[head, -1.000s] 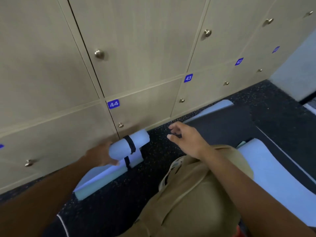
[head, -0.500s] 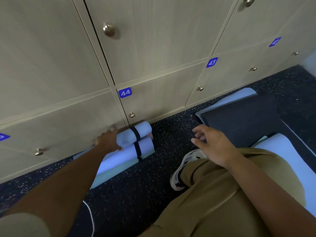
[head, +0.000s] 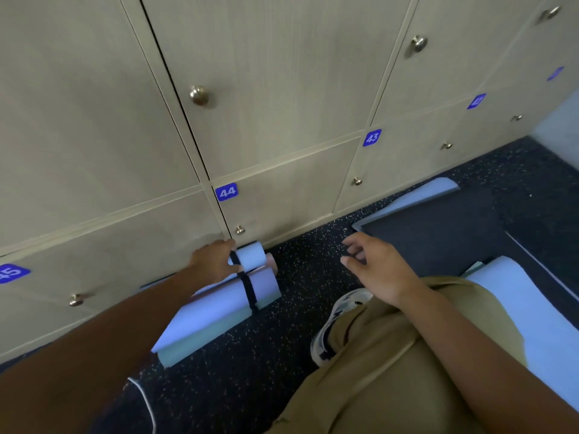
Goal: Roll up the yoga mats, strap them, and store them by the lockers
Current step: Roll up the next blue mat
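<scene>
Left hand [head: 216, 261] grips strapped rolled mat [head: 250, 260] atop mat stack at lockers [head: 282, 89], 10 o'clock; right hand [head: 376, 270] loose, holding nothing, 2 o'clock.

Lockers [head: 282, 89] span the far side, floor [head: 250, 355] before them. Rolled mats [head: 225, 308] lie left of centre at the locker base, one roll [head: 250, 258] on top, strap [head: 249, 286] around them. Left hand [head: 213, 261] on the upper roll. Right hand [head: 376, 270] right of it, above the floor. Flat mats [head: 438, 233] far right.
</scene>
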The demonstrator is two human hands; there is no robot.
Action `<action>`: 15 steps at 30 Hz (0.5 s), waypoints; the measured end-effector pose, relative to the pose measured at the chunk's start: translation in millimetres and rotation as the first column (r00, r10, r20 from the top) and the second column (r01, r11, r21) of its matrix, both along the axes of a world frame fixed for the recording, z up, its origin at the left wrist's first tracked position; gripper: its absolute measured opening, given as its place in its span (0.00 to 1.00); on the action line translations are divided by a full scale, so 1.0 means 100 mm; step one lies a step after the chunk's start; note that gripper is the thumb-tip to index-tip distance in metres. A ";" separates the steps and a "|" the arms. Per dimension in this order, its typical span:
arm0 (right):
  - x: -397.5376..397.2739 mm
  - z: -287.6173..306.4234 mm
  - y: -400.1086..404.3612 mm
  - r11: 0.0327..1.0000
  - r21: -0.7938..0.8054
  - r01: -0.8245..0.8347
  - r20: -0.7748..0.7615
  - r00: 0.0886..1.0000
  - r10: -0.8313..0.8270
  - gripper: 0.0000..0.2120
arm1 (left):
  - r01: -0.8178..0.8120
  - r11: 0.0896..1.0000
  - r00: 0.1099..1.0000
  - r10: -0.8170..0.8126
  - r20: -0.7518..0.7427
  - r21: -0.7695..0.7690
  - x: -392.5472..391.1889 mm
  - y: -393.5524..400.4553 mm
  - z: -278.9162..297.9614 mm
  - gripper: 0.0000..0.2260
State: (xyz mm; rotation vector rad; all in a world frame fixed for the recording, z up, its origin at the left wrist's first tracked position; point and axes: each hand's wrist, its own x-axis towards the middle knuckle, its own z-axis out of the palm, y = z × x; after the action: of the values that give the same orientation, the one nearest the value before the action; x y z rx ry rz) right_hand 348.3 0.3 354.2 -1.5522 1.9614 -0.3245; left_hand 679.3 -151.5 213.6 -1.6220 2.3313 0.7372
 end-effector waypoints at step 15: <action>-0.87 0.86 0.38 0.941 -0.298 0.161 -0.011 0.985 -0.173 0.15 | 0.400 0.877 0.896 -0.435 -0.089 -0.266 -1.75 0.22 1.94 0.16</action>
State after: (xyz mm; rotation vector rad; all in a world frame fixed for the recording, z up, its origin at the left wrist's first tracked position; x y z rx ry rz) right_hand 261.3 38.1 439.9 -1.5823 2.1566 -0.6935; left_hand 504.0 -129.8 407.4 -1.0936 2.8377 0.5048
